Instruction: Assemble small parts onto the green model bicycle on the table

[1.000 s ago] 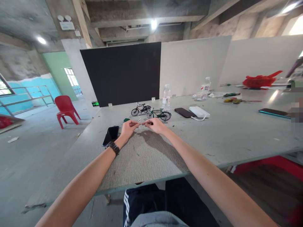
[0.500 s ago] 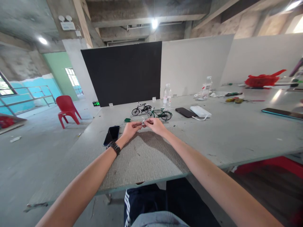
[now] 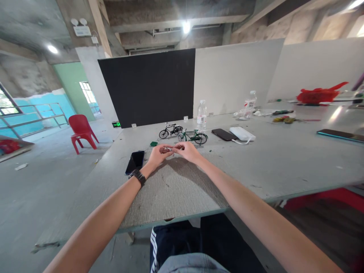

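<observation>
At the left of the bench (image 3: pixel 250 167), a dark phone (image 3: pixel 135 162) lies just beside the left wrist, with a small green piece (image 3: pixel 154 143) beyond the hands. The left hand (image 3: pixel 158 154) has its fingers drawn narrow, pinching a small silvery part (image 3: pixel 168 149); this sits between the two hands, over the near-middle of the bench. The right hand (image 3: pixel 187 151) meets it from the right, fingertips closed on the same part. For such fine work, the left grip probably should stay steady while the right makes small, light movements—low over the bench, so anything dropped is easily found. On the far side stand a black model bicycle (image 3: pixel 170 131) and, right of it, a green model bicycle (image 3: pixel 193 137), its front wheel partly covered by the right hand. Fingers hide most of the silvery part—its shape, and whether it is one piece or two, I cannot tell.
</observation>
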Demonstrator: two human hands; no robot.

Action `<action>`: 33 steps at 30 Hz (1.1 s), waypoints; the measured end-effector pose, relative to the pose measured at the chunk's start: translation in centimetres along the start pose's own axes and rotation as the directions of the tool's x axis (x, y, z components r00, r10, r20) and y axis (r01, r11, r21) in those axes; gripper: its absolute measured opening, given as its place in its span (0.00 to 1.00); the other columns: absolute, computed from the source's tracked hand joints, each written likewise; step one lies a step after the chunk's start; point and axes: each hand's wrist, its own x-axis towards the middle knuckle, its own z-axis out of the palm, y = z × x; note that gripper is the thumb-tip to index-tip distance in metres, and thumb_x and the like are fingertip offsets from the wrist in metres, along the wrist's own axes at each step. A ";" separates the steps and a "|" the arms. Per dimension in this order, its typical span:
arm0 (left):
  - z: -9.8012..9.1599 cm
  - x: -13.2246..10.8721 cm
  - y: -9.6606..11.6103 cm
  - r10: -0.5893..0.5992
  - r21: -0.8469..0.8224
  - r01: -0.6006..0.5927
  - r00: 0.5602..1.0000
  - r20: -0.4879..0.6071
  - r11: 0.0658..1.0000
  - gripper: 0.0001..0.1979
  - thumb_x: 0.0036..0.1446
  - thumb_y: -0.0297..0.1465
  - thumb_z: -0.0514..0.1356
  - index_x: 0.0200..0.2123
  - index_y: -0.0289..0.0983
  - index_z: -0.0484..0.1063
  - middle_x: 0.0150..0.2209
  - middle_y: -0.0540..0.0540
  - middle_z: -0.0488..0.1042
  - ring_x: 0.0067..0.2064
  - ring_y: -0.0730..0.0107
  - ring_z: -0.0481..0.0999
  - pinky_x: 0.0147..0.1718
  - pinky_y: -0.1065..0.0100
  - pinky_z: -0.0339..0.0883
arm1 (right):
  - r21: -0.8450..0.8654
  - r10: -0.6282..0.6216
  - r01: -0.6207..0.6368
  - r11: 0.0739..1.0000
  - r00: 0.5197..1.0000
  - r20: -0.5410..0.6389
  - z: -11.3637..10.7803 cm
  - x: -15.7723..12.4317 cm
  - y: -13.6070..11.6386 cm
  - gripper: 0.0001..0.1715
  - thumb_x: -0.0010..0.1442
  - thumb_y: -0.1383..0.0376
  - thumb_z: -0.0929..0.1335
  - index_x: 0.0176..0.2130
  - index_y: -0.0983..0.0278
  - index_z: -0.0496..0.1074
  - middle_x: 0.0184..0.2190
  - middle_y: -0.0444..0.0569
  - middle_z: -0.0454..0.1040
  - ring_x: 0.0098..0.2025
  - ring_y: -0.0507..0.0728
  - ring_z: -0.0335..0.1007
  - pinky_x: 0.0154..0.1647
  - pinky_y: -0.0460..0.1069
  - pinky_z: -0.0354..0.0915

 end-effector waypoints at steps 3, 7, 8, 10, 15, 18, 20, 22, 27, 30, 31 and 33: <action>0.0 0.0 -0.1 0.006 -0.015 -0.006 1.000 -0.010 1.000 0.19 0.49 0.35 0.70 0.43 0.33 0.77 0.38 0.40 0.81 0.37 0.65 0.78 0.36 0.66 0.70 | -0.017 -0.005 0.004 1.000 0.999 -0.033 -0.1 0.1 0.3 0.15 0.60 0.55 0.70 0.34 0.63 0.80 0.30 0.49 0.79 0.33 0.55 0.71 0.34 0.50 0.61; 0.0 -0.2 0.3 -0.015 -0.004 0.015 1.000 0.005 1.000 0.22 0.50 0.38 0.70 0.47 0.34 0.78 0.36 0.42 0.81 0.34 0.68 0.77 0.33 0.68 0.69 | -0.029 -0.006 0.003 1.000 0.997 -0.078 -0.3 0.2 0.3 0.12 0.59 0.57 0.71 0.33 0.63 0.80 0.31 0.49 0.79 0.33 0.55 0.71 0.35 0.50 0.62; 0.0 -0.2 0.5 -0.028 -0.012 0.029 1.000 0.011 1.000 0.22 0.51 0.40 0.69 0.47 0.34 0.78 0.36 0.42 0.80 0.33 0.69 0.76 0.33 0.68 0.69 | -0.033 -0.007 0.004 0.999 0.996 -0.092 -0.3 0.2 0.3 0.12 0.59 0.57 0.71 0.33 0.63 0.80 0.31 0.49 0.80 0.33 0.55 0.71 0.35 0.50 0.62; 0.1 -0.3 0.7 -0.052 -0.046 0.053 0.999 0.015 0.998 0.22 0.54 0.43 0.67 0.47 0.35 0.78 0.37 0.42 0.80 0.32 0.70 0.76 0.32 0.68 0.70 | -0.044 -0.009 0.004 0.999 0.993 -0.115 -0.5 0.1 0.1 0.11 0.59 0.58 0.71 0.34 0.62 0.80 0.31 0.49 0.80 0.33 0.55 0.72 0.35 0.49 0.63; 0.1 -0.1 0.5 -0.069 -0.100 0.067 0.998 -0.009 0.993 0.20 0.57 0.43 0.64 0.46 0.34 0.78 0.41 0.39 0.80 0.33 0.70 0.77 0.33 0.67 0.72 | -0.095 -0.015 0.004 0.995 0.992 -0.125 -0.7 0.1 -0.4 0.11 0.60 0.58 0.70 0.33 0.62 0.80 0.31 0.49 0.80 0.33 0.55 0.72 0.36 0.50 0.63; 0.1 0.0 0.2 -0.078 -0.107 0.074 0.996 -0.034 0.992 0.20 0.56 0.43 0.64 0.45 0.34 0.77 0.40 0.39 0.80 0.33 0.70 0.77 0.32 0.67 0.72 | -0.105 -0.021 0.009 0.994 0.993 -0.116 -0.7 0.1 -0.4 0.12 0.61 0.58 0.69 0.34 0.62 0.80 0.31 0.48 0.80 0.33 0.55 0.72 0.36 0.50 0.63; 0.0 0.1 0.1 -0.084 -0.115 0.078 0.995 -0.051 0.990 0.20 0.56 0.43 0.64 0.45 0.34 0.77 0.40 0.39 0.80 0.32 0.71 0.77 0.32 0.68 0.72 | -0.085 -0.016 0.005 0.996 0.992 -0.126 -0.7 0.1 -0.3 0.12 0.60 0.57 0.69 0.34 0.62 0.79 0.31 0.48 0.80 0.34 0.56 0.72 0.36 0.50 0.63; 0.0 0.0 0.2 -0.079 -0.130 0.071 0.995 -0.060 0.989 0.21 0.55 0.44 0.65 0.44 0.34 0.77 0.40 0.40 0.80 0.32 0.71 0.77 0.31 0.69 0.71 | -0.054 0.003 -0.011 0.999 0.991 -0.134 -0.6 0.2 0.0 0.13 0.59 0.56 0.70 0.34 0.63 0.78 0.32 0.49 0.80 0.35 0.56 0.73 0.37 0.50 0.64; 0.0 -0.1 0.4 -0.082 -0.170 0.071 0.995 -0.060 0.983 0.22 0.52 0.46 0.67 0.42 0.33 0.77 0.39 0.41 0.79 0.33 0.71 0.77 0.32 0.70 0.71 | 0.026 0.053 -0.051 0.998 0.994 -0.095 -0.4 0.4 0.7 0.13 0.58 0.56 0.72 0.34 0.64 0.77 0.34 0.52 0.80 0.37 0.57 0.74 0.38 0.50 0.66; -0.1 -0.1 0.5 -0.092 -0.181 0.083 0.995 -0.042 0.980 0.23 0.52 0.47 0.66 0.42 0.34 0.76 0.40 0.41 0.79 0.33 0.71 0.76 0.32 0.70 0.71 | 0.029 0.048 -0.046 0.999 0.996 -0.076 -0.5 0.4 0.7 0.13 0.59 0.57 0.71 0.39 0.64 0.78 0.37 0.53 0.81 0.38 0.58 0.75 0.39 0.51 0.66; -0.1 -0.1 0.5 -0.094 -0.184 0.086 0.995 -0.037 0.979 0.24 0.52 0.47 0.66 0.43 0.33 0.76 0.40 0.41 0.79 0.33 0.72 0.76 0.33 0.70 0.71 | 0.018 0.038 -0.037 0.999 0.997 -0.071 -0.5 0.4 0.7 0.13 0.60 0.57 0.71 0.40 0.64 0.79 0.38 0.53 0.81 0.39 0.58 0.75 0.40 0.51 0.66; -0.1 -0.1 0.5 -0.098 -0.198 0.091 0.995 -0.030 0.976 0.24 0.53 0.47 0.66 0.43 0.33 0.76 0.42 0.40 0.78 0.33 0.73 0.76 0.33 0.70 0.71 | -0.003 0.014 -0.015 1.000 0.998 -0.059 -0.6 0.4 0.5 0.13 0.61 0.58 0.70 0.40 0.63 0.80 0.39 0.52 0.81 0.40 0.58 0.75 0.41 0.51 0.66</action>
